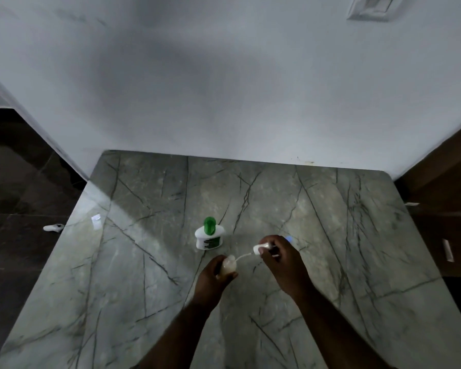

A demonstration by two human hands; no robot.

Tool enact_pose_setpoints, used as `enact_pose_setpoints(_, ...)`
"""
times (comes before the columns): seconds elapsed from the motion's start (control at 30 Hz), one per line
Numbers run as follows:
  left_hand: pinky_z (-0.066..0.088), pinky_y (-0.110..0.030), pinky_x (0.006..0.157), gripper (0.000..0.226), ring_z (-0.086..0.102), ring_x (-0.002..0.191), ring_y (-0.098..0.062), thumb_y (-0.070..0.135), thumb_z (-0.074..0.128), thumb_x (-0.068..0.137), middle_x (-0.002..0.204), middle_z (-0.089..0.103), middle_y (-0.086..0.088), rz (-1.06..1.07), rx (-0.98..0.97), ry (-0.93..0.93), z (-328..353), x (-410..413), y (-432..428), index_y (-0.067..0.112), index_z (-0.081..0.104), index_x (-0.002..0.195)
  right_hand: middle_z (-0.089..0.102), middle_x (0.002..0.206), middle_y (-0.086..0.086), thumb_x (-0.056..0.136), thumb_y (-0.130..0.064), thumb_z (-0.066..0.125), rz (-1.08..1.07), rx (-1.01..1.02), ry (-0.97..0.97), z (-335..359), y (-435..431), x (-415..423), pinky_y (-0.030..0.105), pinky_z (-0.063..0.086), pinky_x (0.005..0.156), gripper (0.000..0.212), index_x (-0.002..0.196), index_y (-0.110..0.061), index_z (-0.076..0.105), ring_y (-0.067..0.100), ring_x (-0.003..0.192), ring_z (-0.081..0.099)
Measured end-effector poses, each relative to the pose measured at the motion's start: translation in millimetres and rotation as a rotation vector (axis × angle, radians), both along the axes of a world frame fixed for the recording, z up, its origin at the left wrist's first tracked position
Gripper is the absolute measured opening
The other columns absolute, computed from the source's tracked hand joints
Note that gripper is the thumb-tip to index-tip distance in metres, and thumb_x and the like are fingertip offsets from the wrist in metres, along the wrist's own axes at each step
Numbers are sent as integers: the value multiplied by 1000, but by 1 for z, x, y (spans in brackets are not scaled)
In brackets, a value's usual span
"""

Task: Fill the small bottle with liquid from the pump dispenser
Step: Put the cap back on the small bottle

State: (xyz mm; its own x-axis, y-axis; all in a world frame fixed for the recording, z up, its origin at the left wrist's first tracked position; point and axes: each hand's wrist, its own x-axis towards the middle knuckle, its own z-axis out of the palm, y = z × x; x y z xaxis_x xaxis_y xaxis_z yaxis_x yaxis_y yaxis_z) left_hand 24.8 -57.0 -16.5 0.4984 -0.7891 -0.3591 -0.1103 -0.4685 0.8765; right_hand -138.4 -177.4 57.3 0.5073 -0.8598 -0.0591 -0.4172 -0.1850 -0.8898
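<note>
No text I can read.
The white pump dispenser [209, 239] carries a green label, but its print is too blurred for me.

The white, green-topped dispenser [209, 237] stands on the grey veined stone tabletop [144, 275] just behind the left hand [213, 276], which holds the small pale plastic bottle [229, 266]. Right of it, the right hand [281, 261] holds a white tubed cap [258, 249].

Two bare forearms reach up from the bottom edge to the lower centre of the frame. The left hand [210, 275] curls round a small bottle [229, 266]. Just right of it, the right hand [282, 259], knuckles up, pinches a white pump head [258, 249].
</note>
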Motion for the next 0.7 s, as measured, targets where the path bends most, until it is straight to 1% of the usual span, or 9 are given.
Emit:
enact_pose_setpoints(0.07,54,-31,89,49,63,101,-8,34,82,73,109,69,10,5,-5,-15,2,-4,-1,27,63,117,71,94,-8,95,-25,62,56,-7,-22,5,-1,6,22,56,76,9,98,-16,62,5,89,70)
enact_pose_setpoints(0.13,54,-31,88,48,64,100,-8,34,82,73,108,69,9,-4,-14,-13,4,-5,-2,27,63,116,72,95,-7,97,-25,60,62,0,-81,7,0,10,34,59,79,10,100,-15,60,10,93,72)
enact_pose_setpoints(0.17,54,-31,88,47,64,100,-9,34,82,74,108,69,10,-8,-17,-10,5,-6,-3,28,63,116,72,94,-7,97,-24,60,59,-26,-104,8,1,12,35,60,80,10,100,-14,60,11,93,72)
enact_pose_setpoints(0.3,54,-33,87,44,64,98,-10,33,83,72,104,69,10,0,-34,-29,6,-2,-2,28,64,111,72,92,-5,97,-18,58,59,-93,-119,13,2,19,33,60,80,8,98,-10,59,8,91,72)
enact_pose_setpoints(0.4,53,-29,86,43,64,98,-9,32,82,73,105,69,10,-6,-42,-32,9,-2,-2,27,64,111,71,91,-6,97,-15,59,50,-136,-121,15,0,19,28,58,79,6,97,-9,59,7,89,71)
enact_pose_setpoints(0.47,50,-24,83,43,63,98,-9,31,82,73,105,68,9,0,-41,-31,11,-1,-1,27,63,112,70,89,-5,96,-18,61,78,-118,-115,15,-2,20,26,57,78,8,96,-11,58,8,88,70)
enact_pose_setpoints(0.57,45,-15,78,41,61,96,-6,29,82,75,103,67,11,-11,-38,-39,15,-3,-1,28,62,111,70,89,-5,95,-30,62,143,-81,-41,11,-1,22,28,57,77,14,96,-17,57,8,87,69)
enact_pose_setpoints(0.63,46,-15,77,42,61,95,-4,28,82,74,103,67,11,-14,-42,-47,16,-3,-2,26,63,112,70,90,-6,94,-32,63,167,-58,5,6,2,24,27,57,77,14,96,-19,58,5,87,68)
enact_pose_setpoints(0.7,48,-17,79,45,62,95,-4,30,83,73,104,68,10,-23,-42,-68,14,-3,-2,25,63,114,71,90,-7,93,-30,65,189,-58,27,2,4,27,25,56,77,12,96,-19,60,2,87,68)
